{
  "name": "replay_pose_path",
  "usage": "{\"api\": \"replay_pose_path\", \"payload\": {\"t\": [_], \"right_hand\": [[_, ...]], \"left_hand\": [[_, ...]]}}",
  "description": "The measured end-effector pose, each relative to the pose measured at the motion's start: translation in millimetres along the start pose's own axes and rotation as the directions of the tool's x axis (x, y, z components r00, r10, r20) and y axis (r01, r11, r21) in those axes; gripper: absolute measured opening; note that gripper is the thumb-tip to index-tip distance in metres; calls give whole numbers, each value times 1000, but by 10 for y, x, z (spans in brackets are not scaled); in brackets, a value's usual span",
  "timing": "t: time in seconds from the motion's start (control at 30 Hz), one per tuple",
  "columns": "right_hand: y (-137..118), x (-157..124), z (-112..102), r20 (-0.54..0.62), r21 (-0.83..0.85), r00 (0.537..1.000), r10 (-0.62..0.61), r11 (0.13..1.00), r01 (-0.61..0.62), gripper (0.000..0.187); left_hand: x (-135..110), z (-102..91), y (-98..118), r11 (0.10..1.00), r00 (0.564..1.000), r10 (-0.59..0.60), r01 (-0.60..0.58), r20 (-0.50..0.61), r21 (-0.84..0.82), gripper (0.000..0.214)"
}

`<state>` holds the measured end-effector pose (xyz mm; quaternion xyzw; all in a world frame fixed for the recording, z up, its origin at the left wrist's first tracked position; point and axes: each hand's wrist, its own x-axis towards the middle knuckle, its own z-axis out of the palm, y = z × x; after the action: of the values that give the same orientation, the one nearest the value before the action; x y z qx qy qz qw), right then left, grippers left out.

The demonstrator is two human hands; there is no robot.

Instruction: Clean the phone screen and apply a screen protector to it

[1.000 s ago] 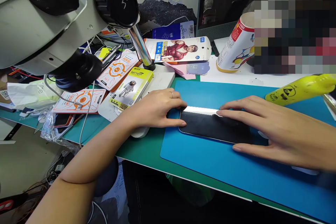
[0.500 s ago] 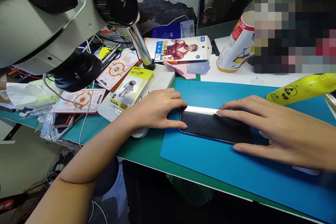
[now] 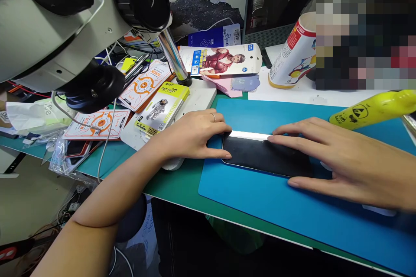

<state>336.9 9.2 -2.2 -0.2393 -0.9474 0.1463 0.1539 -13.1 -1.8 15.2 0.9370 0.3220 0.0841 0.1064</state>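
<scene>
Two hands of yours span one black slab (image 3: 256, 158) lying flat on the blue mat (image 3: 247, 203) that covers part of the counter (image 3: 177, 190). At the slab's nine o'clock end, your left hand (image 3: 198, 134) is half open, thumb and fingers holding the corners. At three o'clock, your right hand (image 3: 338, 162) grips more widely, fingertips at the far edge, thumb at the near one. A yellow bottle (image 3: 373, 110) lies toward two o'clock, a battery box (image 3: 162, 110) toward ten.

Green bench top (image 3: 182, 190) — blue mat (image 3: 247, 199), pale microscope base (image 3: 203, 95) and white sheet (image 3: 292, 94) on it. Black phone (image 3: 256, 156) lies flat on the mat, near its left end.
</scene>
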Motion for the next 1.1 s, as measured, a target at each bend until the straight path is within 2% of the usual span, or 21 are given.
{"api": "replay_pose_path", "payload": {"t": [1.1], "right_hand": [[22, -14, 2, -29, -107, 996, -81, 991, 78, 60]], "left_hand": [[-12, 17, -7, 999, 999, 33, -32, -30, 16, 45]]}}
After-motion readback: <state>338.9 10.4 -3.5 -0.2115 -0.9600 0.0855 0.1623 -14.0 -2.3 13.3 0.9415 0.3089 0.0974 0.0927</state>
